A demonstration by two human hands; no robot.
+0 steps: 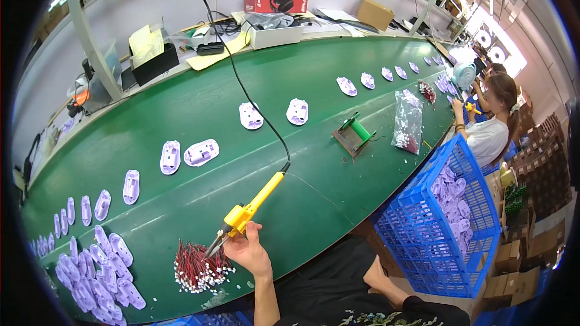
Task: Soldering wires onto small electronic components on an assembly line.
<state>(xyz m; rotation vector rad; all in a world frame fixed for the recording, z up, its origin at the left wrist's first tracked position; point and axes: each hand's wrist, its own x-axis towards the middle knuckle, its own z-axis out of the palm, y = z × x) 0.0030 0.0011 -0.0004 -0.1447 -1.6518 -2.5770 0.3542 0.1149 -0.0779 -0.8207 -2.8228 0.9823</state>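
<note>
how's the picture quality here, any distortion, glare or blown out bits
Head view: fisheye bending curves the edges of the green table, with black corners; head view: pale sheen streaks the tabletop; head view: the bright window at upper right is washed out; head view: the yellow tool looks fairly crisp.

I'm not making out the right hand (376,271) clearly; bottom edge is cropping left forearm (266,302); far-left shells (51,242) are blurring.
</note>
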